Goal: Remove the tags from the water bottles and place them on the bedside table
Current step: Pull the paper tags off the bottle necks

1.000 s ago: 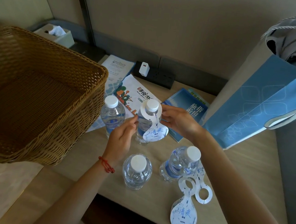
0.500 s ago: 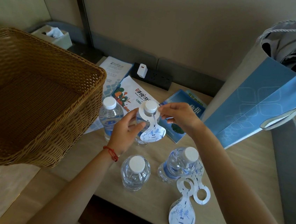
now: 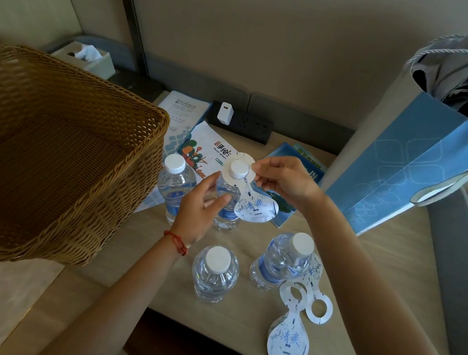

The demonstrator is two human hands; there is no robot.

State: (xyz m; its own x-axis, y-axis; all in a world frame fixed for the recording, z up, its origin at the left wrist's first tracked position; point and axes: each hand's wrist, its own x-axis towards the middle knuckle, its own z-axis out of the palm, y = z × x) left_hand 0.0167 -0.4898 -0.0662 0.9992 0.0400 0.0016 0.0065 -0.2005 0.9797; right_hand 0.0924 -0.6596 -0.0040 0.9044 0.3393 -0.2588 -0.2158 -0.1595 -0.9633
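Several clear water bottles with white caps stand on the wooden bedside table (image 3: 390, 269). My left hand (image 3: 200, 208) grips the body of the far middle bottle (image 3: 227, 214). My right hand (image 3: 284, 179) pinches the ring of a white paper tag (image 3: 256, 205) that sits level with this bottle's cap (image 3: 239, 168). Beside it on the left stands another bottle (image 3: 174, 185). Two nearer bottles stand at the front (image 3: 215, 273) and front right (image 3: 284, 260). Two loose tags (image 3: 289, 339) lie on the table at the front right.
A large wicker basket (image 3: 63, 165) fills the left side. Brochures (image 3: 207, 148) and a black power strip (image 3: 244, 122) with a white charger lie at the back. A blue paper bag (image 3: 401, 171) leans at the right. A tissue box (image 3: 86, 57) sits far left.
My right hand has lifted the tag's ring from the bottle's neck up to its cap. My left hand has closed more firmly round the bottle.
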